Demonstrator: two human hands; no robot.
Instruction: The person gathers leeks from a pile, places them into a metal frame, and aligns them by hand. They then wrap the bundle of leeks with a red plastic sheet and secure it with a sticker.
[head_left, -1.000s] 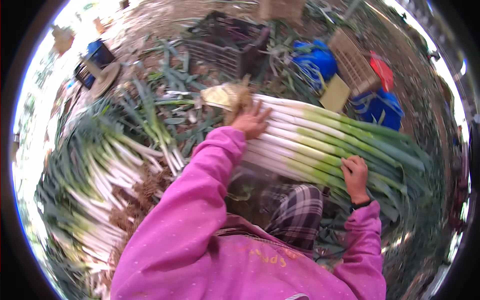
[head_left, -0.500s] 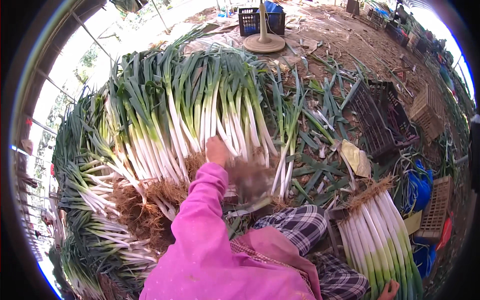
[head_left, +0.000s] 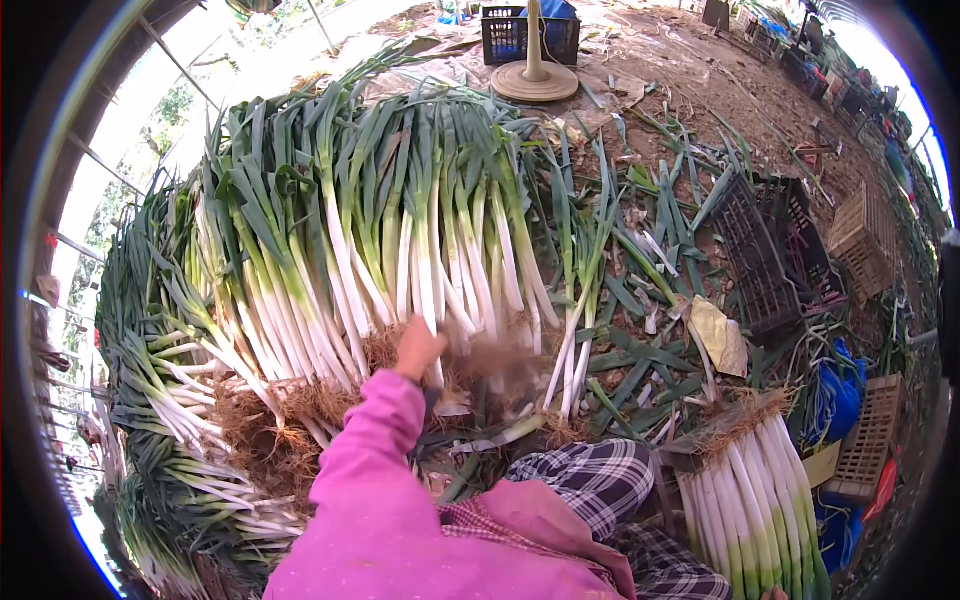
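Note:
My left hand (head_left: 419, 350), at the end of a pink sleeve, is closed round the white stalk of a leek (head_left: 427, 285). That leek lies along the near edge of a wide heap of leeks (head_left: 310, 280), green tops pointing away and brown roots toward me. Right of this hand is a brown blur that I cannot make out. Of my right hand (head_left: 774, 594) only a sliver shows at the lower edge, beside a neat row of leeks (head_left: 745, 490) at lower right, whose roots point away from me; its fingers are hidden.
Some loose leeks (head_left: 575, 330) lie right of the heap, among cut green leaves (head_left: 640, 355). Farther right are a dark crate (head_left: 752, 255), brown crates (head_left: 866, 240), a yellowish scrap (head_left: 718, 338) and a blue bag (head_left: 838, 395). A round-based stand (head_left: 535, 82) rises at the back.
My left hand has drawn toward me and slightly left along the leek stalk area, still closed. My right hand has slipped almost out of the lower edge.

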